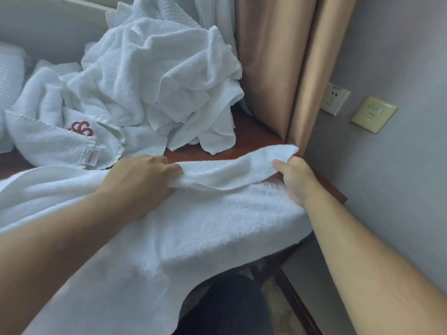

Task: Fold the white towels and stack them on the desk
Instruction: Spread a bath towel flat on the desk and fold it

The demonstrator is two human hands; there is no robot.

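Dark red-brown wood of the desk (251,139) shows only in a strip between the towels and the tan curtain (273,68) in the corner; a grey wall (399,56) on the right carries a socket (335,99) and a switch plate (373,114).

From the head camera, the only view I have, I am working on one large white towel (205,226) spread over the near part of the desk, its front hanging off the edge toward my knees. My left hand (142,180) has its fingers curled round the far edge of that towel near the middle, and my right hand (295,175) pinches the same edge at its right corner, close to the curtain. The edge is lifted a little off the layer beneath, so I judge this as the first fold just starting.

Behind it, a heap of crumpled towels (157,81) rises against the curtain, all unfolded. To the left lies another loose towel with a red logo (58,141) and a sewn label, also unfolded. At the far left edge something white and ribbed (11,73) sits partly out of frame; I cannot tell whether it is a folded towel.

I see no finished stack anywhere, so by my reckoning nearly all the job remains: this towel, then the heap, then stacking.
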